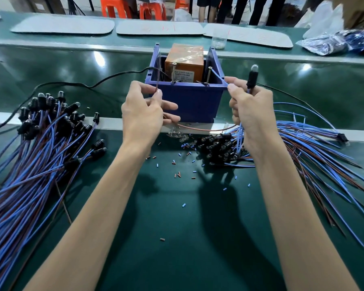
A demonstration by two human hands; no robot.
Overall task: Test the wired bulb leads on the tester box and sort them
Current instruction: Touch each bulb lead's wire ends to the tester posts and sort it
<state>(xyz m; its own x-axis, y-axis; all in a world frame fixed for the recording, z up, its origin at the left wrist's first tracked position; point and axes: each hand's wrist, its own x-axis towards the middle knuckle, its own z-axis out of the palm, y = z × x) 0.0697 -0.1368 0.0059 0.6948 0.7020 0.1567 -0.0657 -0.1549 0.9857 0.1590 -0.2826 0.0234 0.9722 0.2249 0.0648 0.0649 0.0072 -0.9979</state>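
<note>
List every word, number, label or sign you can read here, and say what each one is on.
Nothing here can be read as text.
Printed label on the orange block inside the blue tester box: a few lines of small print, too blurred to read.
Faint red handwriting on the white mats at the back of the bench: too faint and blurred to read.
No other writing, brand or number shows.

One wide-angle camera, worn on the person's head, is looking forward and down over the green workbench [177, 238]. It is sitting close above the left hand [144, 114] and right hand [252, 116], facing the blue tester box [189, 101] at centre.
</note>
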